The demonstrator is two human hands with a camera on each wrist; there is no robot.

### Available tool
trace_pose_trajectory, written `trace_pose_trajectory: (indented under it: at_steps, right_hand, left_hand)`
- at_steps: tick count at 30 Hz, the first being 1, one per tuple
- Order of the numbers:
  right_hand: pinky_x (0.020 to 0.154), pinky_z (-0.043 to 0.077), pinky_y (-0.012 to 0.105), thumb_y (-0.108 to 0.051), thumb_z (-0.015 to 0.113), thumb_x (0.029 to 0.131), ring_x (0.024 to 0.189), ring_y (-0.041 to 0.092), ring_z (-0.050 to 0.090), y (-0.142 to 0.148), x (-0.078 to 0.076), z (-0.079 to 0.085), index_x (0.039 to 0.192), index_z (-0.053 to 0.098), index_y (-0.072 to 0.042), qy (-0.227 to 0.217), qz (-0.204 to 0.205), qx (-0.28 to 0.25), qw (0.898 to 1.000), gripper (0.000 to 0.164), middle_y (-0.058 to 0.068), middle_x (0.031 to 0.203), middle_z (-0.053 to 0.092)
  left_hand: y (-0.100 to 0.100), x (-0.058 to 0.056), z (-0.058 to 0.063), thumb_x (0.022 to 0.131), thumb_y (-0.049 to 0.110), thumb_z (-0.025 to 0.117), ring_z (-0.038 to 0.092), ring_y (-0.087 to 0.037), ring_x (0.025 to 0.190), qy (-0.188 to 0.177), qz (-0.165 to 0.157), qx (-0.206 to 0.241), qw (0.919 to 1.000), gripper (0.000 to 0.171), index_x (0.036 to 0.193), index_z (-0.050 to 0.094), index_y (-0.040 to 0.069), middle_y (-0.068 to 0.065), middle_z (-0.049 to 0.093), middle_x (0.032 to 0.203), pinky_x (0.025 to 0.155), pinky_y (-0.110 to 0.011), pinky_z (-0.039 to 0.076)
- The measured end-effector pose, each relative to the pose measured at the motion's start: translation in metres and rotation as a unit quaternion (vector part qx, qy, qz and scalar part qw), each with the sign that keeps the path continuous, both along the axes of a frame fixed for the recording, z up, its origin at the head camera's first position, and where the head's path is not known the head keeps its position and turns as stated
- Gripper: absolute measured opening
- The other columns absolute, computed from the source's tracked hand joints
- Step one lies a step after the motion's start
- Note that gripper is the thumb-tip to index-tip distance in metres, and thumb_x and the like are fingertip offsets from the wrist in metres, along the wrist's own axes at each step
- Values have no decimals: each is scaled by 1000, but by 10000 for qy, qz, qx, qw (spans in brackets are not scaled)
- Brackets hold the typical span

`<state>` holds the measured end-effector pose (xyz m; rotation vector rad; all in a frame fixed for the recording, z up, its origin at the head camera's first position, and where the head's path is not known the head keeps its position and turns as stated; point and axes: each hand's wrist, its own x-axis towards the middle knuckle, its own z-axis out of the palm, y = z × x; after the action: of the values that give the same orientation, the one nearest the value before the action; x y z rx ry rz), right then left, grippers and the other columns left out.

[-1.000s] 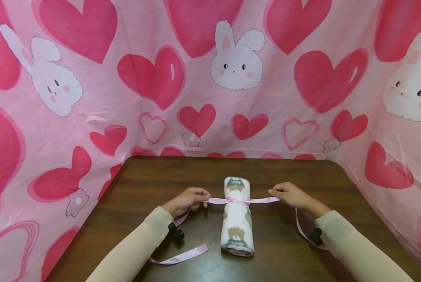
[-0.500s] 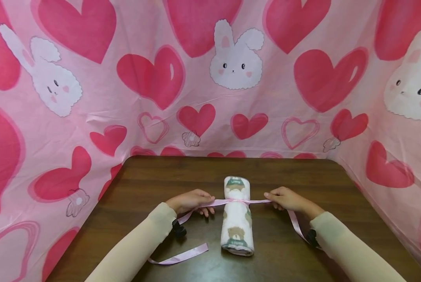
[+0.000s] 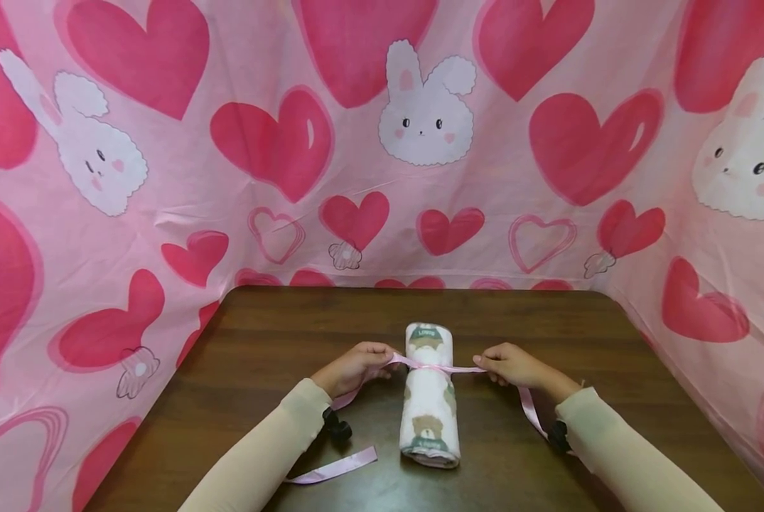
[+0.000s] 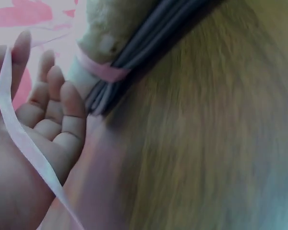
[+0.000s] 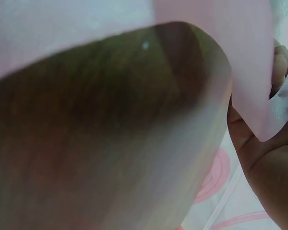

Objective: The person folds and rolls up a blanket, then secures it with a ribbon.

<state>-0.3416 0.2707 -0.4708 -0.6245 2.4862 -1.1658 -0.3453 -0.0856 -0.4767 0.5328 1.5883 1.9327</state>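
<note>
A rolled white towel [image 3: 428, 398] with bear prints lies lengthwise on the table, cinched around its upper middle by a pink ribbon [image 3: 465, 370]. On the roll's left, my left hand [image 3: 359, 370] pinches one length of the ribbon between thumb and index finger. Its other fingers are loosely bent in the left wrist view, where the ribbon [image 4: 26, 143] runs down across the palm. To the right of the roll, my right hand [image 3: 514, 368] pinches the opposite length. Close to the right wrist camera, the blurred ribbon [image 5: 252, 62] covers part of that hand [image 5: 273, 163].
The brown wooden table [image 3: 292, 316] is enclosed by a pink cloth backdrop [image 3: 362, 163] with hearts and rabbits. A loose ribbon tail [image 3: 340, 466] lies left of the roll, near the left forearm. Dark wrist cameras [image 3: 337, 425] sit under both wrists.
Both hands have moved inward toward the towel roll, so the ribbon spans between them and the roll are shorter. The left span now rises slightly toward the left hand. The roll stays in place.
</note>
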Motion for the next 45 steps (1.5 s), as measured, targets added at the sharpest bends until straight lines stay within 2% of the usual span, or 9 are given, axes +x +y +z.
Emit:
trace_pose_trajectory:
  at_steps: [5,10,15,18,21,26,32,38,45]
  right_hand:
    - [46,45,31,-24,53,102,51,15,50,-1,3,-1,72,60,1,-6,-37,-65,10000,39,1,61,54]
    - [47,45,31,-28,53,102,52,16,50,0,4,-2,72,59,1,46,-3,-21,10000,42,3,61,54]
    - [48,46,30,-28,53,102,52,16,50,-1,6,-4,72,59,2,64,6,1,10000,43,4,62,55]
    - [48,46,31,-24,52,102,52,16,49,-1,6,-4,72,59,2,28,11,5,10000,40,5,62,54]
    - [48,46,31,-23,52,102,52,17,50,-1,6,-4,72,60,2,42,20,31,10000,39,5,62,54]
    - [48,46,31,-22,53,102,52,16,50,-2,7,-3,72,60,1,71,7,52,10000,38,4,62,54]
    - [47,44,30,-22,54,101,51,16,49,-1,7,-1,71,59,1,117,41,-24,9999,38,3,60,53]
    - [46,44,29,-29,55,101,49,14,49,0,5,-2,71,58,-1,98,-14,-44,9999,42,0,60,53]
    - [47,45,30,-32,55,100,51,15,50,1,5,-3,71,59,-2,102,-56,30,9999,43,0,60,53]
  left_hand:
    - [7,2,-4,101,6,45,57,-15,99,-175,82,448,9988,32,97,75,17,-3,67,113,82,-34,45]
    - [16,4,-7,100,9,52,59,-13,93,-97,254,450,9986,23,102,74,16,-1,70,103,79,-31,45]
    - [26,7,-7,99,9,55,58,-12,86,35,535,430,9976,23,116,67,-1,-1,69,99,76,-25,46]
    - [29,6,-6,99,8,55,59,-11,91,207,647,531,9963,30,123,60,-10,-2,67,103,80,-24,48]
    - [33,5,-7,99,6,55,59,-11,94,388,730,624,9946,30,121,58,-13,-2,67,103,83,-24,48]
    - [39,7,-7,96,3,58,61,-10,89,684,943,292,9928,31,118,57,-19,-2,68,94,81,-24,49]
    - [48,11,-4,97,7,58,61,-9,95,694,1173,-51,9907,31,119,60,-15,-10,69,107,83,-23,48]
    - [55,12,-1,94,9,64,60,-12,102,1277,1685,-600,9756,24,112,69,-8,-14,67,115,82,-23,49]
    - [58,13,0,89,6,70,62,-12,93,1244,1975,-725,9697,21,106,72,-6,-11,70,105,77,-24,51]
